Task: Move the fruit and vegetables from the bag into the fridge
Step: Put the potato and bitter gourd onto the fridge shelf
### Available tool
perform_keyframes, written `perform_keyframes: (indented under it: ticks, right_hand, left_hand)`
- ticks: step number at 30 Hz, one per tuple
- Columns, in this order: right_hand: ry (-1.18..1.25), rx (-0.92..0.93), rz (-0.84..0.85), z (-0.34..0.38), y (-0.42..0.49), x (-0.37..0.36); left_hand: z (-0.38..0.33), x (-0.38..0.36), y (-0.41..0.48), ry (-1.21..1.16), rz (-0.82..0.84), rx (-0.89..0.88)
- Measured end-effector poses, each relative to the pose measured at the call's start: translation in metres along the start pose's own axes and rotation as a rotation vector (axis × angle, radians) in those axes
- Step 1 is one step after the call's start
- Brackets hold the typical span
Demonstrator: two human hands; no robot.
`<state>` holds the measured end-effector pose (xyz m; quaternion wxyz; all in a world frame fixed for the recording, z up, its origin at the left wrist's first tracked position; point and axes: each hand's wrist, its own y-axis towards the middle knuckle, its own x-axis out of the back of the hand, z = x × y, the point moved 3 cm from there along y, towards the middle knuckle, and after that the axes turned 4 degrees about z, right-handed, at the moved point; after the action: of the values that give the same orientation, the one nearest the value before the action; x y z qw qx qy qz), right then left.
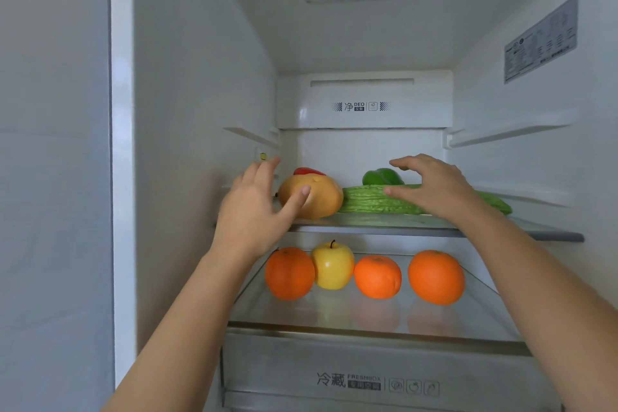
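Glass shelves in the fridge hold the produce. On the upper shelf [384,223] a tan potato [322,202] lies against a ridged green gourd [371,206], with a red pepper [307,171] and a green pepper [381,177] behind them. Your left hand [254,211] is released, fingers straight, thumb across the potato's front. Your right hand [434,187] spreads loose over the gourd, grasping nothing; actual contact is unclear. Three oranges [378,276] and a yellow apple [332,266] sit on the lower shelf [334,313].
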<state>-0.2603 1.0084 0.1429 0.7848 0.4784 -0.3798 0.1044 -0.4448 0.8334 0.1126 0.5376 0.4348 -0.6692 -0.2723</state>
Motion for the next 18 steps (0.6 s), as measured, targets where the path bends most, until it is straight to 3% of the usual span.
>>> perform_keyframes:
  ticks: [5,9,18]
  right_hand:
    - [0.037,0.031,-0.225,0.034,-0.037,0.006]
    - [-0.097,0.060,-0.380,0.058,-0.086,-0.007]
    - [-0.197,0.017,-0.300,0.096,-0.184,-0.057]
  left_hand:
    - [-0.016,0.009,-0.037,0.089,-0.193,-0.086]
    - [-0.027,0.006,-0.074,0.125,-0.193,-0.164]
    - [-0.021,-0.010,-0.161,0.002,-0.006,-0.201]
